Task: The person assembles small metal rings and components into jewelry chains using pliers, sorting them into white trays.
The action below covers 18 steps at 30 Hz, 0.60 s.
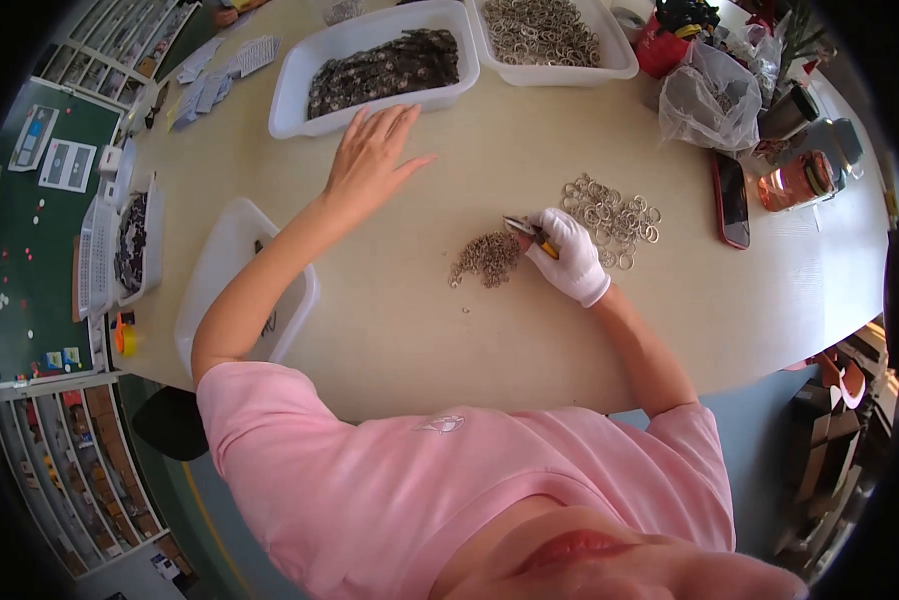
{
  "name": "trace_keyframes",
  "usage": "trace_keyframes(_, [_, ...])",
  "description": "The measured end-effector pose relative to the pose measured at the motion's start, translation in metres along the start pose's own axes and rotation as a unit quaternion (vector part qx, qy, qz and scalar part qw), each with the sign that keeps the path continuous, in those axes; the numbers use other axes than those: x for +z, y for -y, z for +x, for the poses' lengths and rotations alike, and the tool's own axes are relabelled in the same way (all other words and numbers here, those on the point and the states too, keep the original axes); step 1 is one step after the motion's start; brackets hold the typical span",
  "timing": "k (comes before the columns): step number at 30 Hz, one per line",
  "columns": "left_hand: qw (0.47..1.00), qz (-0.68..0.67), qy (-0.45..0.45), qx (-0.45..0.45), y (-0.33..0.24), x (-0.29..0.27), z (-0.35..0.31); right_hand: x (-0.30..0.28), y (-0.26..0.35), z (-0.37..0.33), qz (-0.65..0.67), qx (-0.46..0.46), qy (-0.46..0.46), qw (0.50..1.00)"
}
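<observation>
Right hand (572, 255): gloved, clenched around small pliers (529, 231), tips at the pile of small rings (486, 258).
Left hand (371, 158): released, fingers spread flat on the table (449, 330), near the far white tray (369, 70).

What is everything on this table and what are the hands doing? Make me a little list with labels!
left hand: bare left hand, fingers spread, flat on the table next to the bin of dark pieces
right hand: gloved right hand holding small pliers
under the pliers: pile of small rings
right of the glove: pile of larger rings
far edge: second bin of rings
right side: red phone, clear plastic bag
left side: white tray, contents mostly hidden by the arm
</observation>
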<state>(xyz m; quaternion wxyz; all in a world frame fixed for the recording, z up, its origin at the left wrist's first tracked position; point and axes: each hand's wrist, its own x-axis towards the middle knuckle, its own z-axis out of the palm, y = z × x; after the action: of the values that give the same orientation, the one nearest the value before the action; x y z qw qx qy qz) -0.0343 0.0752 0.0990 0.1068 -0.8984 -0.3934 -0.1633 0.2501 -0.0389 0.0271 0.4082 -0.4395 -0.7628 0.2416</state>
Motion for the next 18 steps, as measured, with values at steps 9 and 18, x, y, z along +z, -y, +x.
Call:
trace_keyframes(9, [0.933,0.248,0.01,-0.26,-0.069,-0.045,-0.237,0.008,-0.011,-0.001,0.052,0.047,-0.006,0.998])
trace_keyframes(18, [0.983,0.085,-0.077,-0.142,-0.074,-0.016,-0.165,0.006,-0.01,-0.003,0.058,0.059,0.003,0.997])
